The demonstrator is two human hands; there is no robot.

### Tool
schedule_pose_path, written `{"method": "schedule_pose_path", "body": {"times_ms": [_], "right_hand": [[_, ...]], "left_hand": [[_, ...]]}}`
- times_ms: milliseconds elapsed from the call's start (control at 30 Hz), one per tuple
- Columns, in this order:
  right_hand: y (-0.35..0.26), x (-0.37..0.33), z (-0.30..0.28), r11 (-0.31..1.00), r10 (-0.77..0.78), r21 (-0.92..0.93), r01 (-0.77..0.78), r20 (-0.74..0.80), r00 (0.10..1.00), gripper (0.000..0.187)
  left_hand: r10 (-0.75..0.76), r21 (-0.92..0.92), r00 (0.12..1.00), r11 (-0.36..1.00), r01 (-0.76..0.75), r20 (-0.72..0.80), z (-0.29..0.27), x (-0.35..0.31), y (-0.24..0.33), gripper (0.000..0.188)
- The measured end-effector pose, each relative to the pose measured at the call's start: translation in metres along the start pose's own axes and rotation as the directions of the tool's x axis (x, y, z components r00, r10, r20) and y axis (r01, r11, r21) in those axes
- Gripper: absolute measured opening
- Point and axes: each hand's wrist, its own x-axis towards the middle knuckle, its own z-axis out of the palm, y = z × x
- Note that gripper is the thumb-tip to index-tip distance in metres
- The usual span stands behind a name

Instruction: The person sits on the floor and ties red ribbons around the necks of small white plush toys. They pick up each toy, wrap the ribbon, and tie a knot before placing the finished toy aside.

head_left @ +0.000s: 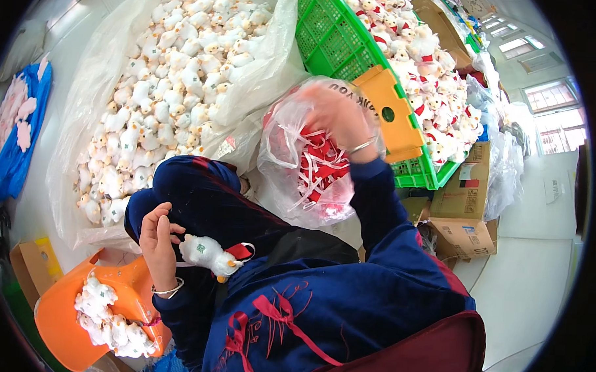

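Holding a little white toy duck [210, 254] on the lap, the left hand [158, 243] grips it tight. The right hand [336, 115] reaches into a clear bag of red and white ribbons [312, 167]; it looks blurry, so I cannot tell its grip.

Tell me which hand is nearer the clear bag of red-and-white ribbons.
Right. The right hand reaches into the mouth of the clear bag of ribbons. The left hand is well below and to the left, beside a small white plush toy on the lap.
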Motion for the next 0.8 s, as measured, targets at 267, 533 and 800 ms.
{"method": "schedule_pose_path", "body": {"times_ms": [267,533,800], "right_hand": [[0.077,-0.088,0.192,0.723,-0.218,-0.227,0.653,0.822,0.526,0.053],[0.079,-0.114,0.218,0.634,0.169,-0.556,0.538,0.778,0.605,0.079],[0.081,-0.082,0.240,0.755,0.276,-0.592,0.281,0.676,0.683,0.068]], "left_hand": [[-0.020,0.065,0.999,0.998,0.017,0.044,0.000,0.000,-0.001,0.020],[0.029,0.066,0.999,0.997,-0.030,0.014,-0.013,-0.010,-0.015,0.019],[0.026,0.016,0.999,1.000,-0.026,-0.045,-0.015,-0.014,-0.005,0.017]]}}
